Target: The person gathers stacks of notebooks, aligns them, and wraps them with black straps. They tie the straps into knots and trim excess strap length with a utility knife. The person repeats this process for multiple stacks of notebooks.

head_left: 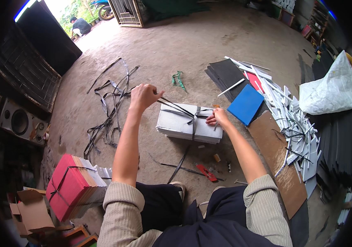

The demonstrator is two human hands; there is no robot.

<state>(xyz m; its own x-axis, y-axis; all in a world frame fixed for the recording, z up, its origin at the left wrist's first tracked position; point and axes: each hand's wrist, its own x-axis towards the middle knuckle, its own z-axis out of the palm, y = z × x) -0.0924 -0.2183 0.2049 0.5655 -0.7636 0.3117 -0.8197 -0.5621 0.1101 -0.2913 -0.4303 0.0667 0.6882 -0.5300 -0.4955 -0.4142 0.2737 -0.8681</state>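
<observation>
A stack of white ribbed sheets [172, 123] lies on the floor in front of me, with a black strap [193, 129] passing both ways around it and crossing on top. My left hand [144, 97] is raised off the stack's left end, its fist closed on a strap length pulled taut from the crossing. Over the right end, my right hand [218, 118] has its fingers curled on the short strap end coming from the same crossing. A red-handled tool [207, 173], perhaps a cutter, rests on the floor between the stack and my feet.
Loose black straps [110, 105] tangle at left, near a tied red-topped stack [67, 185] and cardboard box [32, 210]. At right are a blue sheet [246, 104], a heap of white strips [295, 136], a brown board [272, 160] and a white sack [328, 90]. Someone crouches outside the doorway.
</observation>
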